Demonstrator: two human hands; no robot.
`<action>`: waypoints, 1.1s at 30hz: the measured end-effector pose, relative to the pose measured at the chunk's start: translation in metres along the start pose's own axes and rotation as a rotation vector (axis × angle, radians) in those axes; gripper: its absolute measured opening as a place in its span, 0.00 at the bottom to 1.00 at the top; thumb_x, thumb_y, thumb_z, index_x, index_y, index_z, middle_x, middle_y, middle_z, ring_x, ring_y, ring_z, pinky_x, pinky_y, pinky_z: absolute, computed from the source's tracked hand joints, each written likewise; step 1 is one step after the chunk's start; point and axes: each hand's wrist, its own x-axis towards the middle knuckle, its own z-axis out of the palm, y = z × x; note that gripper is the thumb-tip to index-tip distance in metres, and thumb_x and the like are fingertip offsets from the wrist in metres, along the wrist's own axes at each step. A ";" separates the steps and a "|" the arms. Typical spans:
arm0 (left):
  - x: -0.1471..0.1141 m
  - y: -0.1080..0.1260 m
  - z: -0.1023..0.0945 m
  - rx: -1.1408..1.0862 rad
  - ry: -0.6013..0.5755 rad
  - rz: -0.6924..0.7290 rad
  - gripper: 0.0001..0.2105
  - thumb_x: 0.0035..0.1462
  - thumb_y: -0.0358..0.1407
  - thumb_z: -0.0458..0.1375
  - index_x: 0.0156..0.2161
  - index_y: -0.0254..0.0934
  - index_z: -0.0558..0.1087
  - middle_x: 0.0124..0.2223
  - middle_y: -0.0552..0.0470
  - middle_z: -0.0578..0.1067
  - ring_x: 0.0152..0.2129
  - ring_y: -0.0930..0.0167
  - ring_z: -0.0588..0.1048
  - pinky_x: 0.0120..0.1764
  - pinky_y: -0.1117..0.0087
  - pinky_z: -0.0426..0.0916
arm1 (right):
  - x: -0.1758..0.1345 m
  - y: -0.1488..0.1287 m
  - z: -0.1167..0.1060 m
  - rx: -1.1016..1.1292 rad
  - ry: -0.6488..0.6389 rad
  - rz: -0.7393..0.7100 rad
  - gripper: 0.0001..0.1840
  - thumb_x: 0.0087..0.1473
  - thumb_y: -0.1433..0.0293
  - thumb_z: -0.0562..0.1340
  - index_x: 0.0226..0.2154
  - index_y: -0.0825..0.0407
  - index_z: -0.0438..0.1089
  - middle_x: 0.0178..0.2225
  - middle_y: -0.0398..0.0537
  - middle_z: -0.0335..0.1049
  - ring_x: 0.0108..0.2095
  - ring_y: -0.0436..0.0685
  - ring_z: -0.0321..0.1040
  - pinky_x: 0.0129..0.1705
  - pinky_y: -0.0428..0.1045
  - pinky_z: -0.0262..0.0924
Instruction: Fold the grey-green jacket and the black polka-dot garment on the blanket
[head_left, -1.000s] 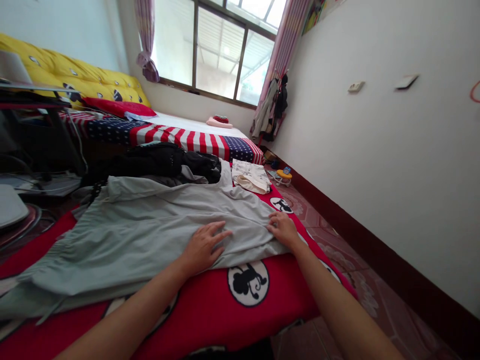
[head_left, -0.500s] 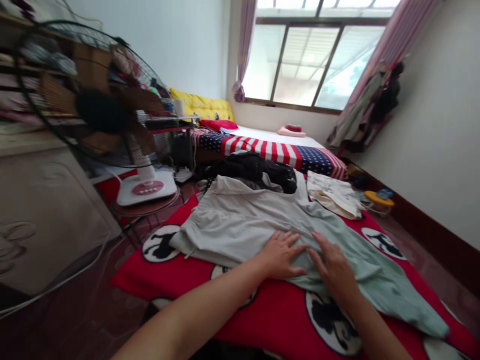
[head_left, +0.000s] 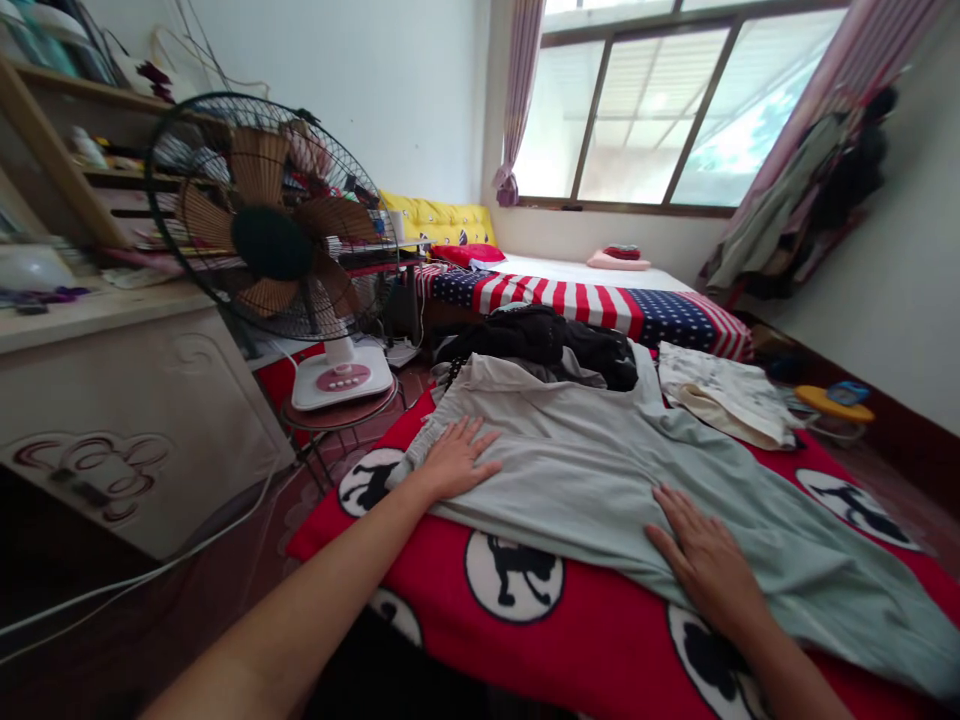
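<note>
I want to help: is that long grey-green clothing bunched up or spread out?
Spread out: the grey-green garment lies long across the red blanket. Any hidden folds, I can't tell.

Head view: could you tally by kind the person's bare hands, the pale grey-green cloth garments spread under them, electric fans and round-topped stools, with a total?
Bare hands: 2, left hand and right hand
Pale grey-green cloth garment: 1
Brown-bladed electric fan: 1
Round-topped stools: 2, reddish-brown stool and yellow stool
Total: 6

No lettering, label, brand or number can be read, whether on the garment (head_left: 574, 455) under the fingers (head_left: 679, 512) or the fan (head_left: 271, 243) beyond
</note>
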 end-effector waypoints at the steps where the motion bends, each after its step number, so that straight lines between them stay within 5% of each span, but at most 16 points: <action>1: -0.001 -0.003 0.000 0.001 -0.002 0.008 0.31 0.60 0.57 0.44 0.65 0.48 0.54 0.69 0.45 0.50 0.66 0.56 0.45 0.63 0.49 0.44 | 0.000 0.000 0.001 -0.001 0.006 -0.003 0.33 0.60 0.53 0.43 0.61 0.50 0.56 0.64 0.51 0.54 0.64 0.63 0.49 0.60 0.65 0.49; 4: -0.004 0.000 -0.002 -0.005 0.073 0.050 0.31 0.60 0.55 0.47 0.65 0.46 0.55 0.69 0.44 0.48 0.66 0.57 0.46 0.62 0.50 0.46 | 0.000 0.003 0.005 0.001 0.019 -0.001 0.33 0.59 0.52 0.44 0.61 0.48 0.57 0.64 0.50 0.54 0.64 0.63 0.50 0.60 0.66 0.50; 8: -0.011 0.003 -0.005 0.030 0.371 0.009 0.27 0.64 0.44 0.47 0.66 0.41 0.53 0.70 0.45 0.45 0.66 0.62 0.44 0.64 0.53 0.45 | 0.000 0.004 0.006 0.009 0.014 -0.003 0.32 0.59 0.52 0.45 0.61 0.47 0.57 0.63 0.50 0.55 0.63 0.63 0.51 0.60 0.65 0.50; 16: -0.001 -0.005 -0.008 0.168 0.031 -0.140 0.28 0.63 0.45 0.46 0.62 0.30 0.59 0.66 0.36 0.56 0.64 0.56 0.54 0.62 0.46 0.45 | 0.001 -0.006 -0.005 0.021 -0.034 0.034 0.31 0.60 0.54 0.47 0.61 0.50 0.57 0.64 0.51 0.53 0.64 0.62 0.49 0.61 0.64 0.48; 21: 0.014 0.052 -0.021 0.138 0.160 -0.009 0.25 0.61 0.43 0.50 0.60 0.33 0.63 0.66 0.36 0.57 0.64 0.55 0.52 0.62 0.46 0.45 | 0.001 -0.014 -0.015 0.048 -0.066 0.057 0.30 0.61 0.55 0.48 0.62 0.50 0.56 0.65 0.50 0.51 0.65 0.61 0.47 0.63 0.64 0.44; 25: 0.019 0.089 0.004 0.001 0.108 0.224 0.27 0.62 0.50 0.48 0.64 0.47 0.56 0.68 0.47 0.52 0.65 0.59 0.50 0.62 0.48 0.46 | 0.000 -0.019 -0.024 0.083 -0.085 0.087 0.29 0.62 0.57 0.49 0.62 0.48 0.55 0.65 0.50 0.51 0.65 0.61 0.47 0.63 0.63 0.43; 29: 0.022 0.091 0.033 0.002 0.060 0.216 0.28 0.62 0.52 0.47 0.65 0.49 0.55 0.69 0.49 0.51 0.65 0.58 0.48 0.62 0.47 0.44 | 0.000 -0.022 -0.030 0.153 -0.097 0.100 0.30 0.61 0.58 0.51 0.63 0.49 0.54 0.65 0.52 0.51 0.65 0.61 0.46 0.64 0.62 0.41; 33: 0.018 0.078 0.031 0.010 0.038 0.262 0.28 0.62 0.51 0.46 0.65 0.47 0.55 0.68 0.48 0.51 0.65 0.59 0.49 0.62 0.50 0.47 | -0.005 -0.020 -0.039 0.275 -0.070 0.092 0.30 0.59 0.59 0.54 0.62 0.49 0.55 0.65 0.54 0.51 0.65 0.60 0.46 0.64 0.62 0.41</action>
